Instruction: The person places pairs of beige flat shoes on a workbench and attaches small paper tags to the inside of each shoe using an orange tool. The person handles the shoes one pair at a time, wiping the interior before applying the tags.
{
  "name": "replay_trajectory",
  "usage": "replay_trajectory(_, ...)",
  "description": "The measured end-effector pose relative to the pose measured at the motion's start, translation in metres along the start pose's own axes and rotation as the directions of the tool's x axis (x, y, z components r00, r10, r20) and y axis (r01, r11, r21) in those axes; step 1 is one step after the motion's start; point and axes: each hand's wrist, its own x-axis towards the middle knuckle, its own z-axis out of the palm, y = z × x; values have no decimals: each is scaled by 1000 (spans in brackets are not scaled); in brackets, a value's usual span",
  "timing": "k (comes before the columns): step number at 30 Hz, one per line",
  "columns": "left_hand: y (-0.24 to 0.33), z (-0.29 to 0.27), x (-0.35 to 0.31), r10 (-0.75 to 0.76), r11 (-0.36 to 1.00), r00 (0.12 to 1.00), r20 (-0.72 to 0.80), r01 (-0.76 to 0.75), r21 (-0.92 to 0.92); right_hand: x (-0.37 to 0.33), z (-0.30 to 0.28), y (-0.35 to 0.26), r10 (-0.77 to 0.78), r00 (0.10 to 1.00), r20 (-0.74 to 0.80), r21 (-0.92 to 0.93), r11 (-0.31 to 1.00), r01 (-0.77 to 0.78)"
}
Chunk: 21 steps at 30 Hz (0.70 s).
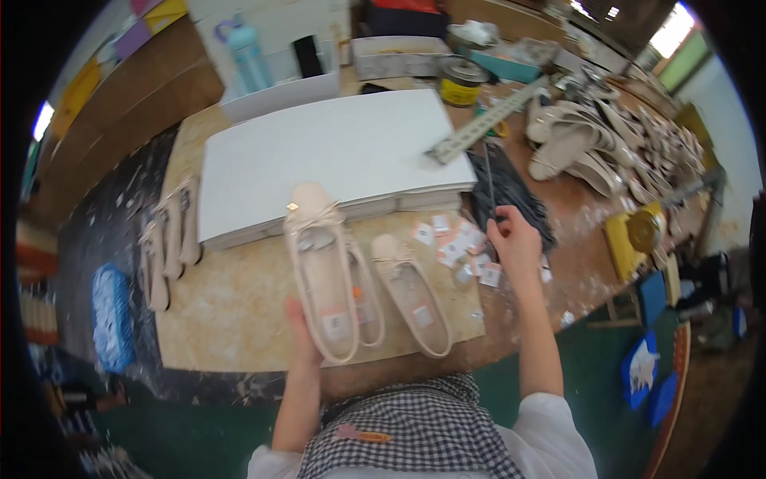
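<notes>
My left hand (302, 329) holds a beige flat shoe (323, 271) by its heel, sole down, toe with a bow pointing away. Right beside it a second beige shoe (413, 291) lies on the workbench (215, 319). My right hand (515, 243) pinches a thin dark rod-like tool (489, 180) that points away from me. Several small white stickers (455, 247) are scattered between the shoes and my right hand.
A stack of white boards (335, 152) covers the bench's middle. Beige shoe parts (167, 243) lie at the left, many shoes (590, 144) at the far right. A yellow glue tin (461, 82), a metal bar (491, 118), a blue bottle (247, 56) and black strips (511, 191) stand around.
</notes>
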Motion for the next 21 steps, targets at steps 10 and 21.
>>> replay_trajectory(10,8,3,23,256,966,963,-85,-250,71,-77,-6,-129,-239,774,586,583,788,-198)
replay_trajectory(21,5,6,6,378,915,926,2,-374,153,-82,15,-167,-274,781,562,636,747,-196)
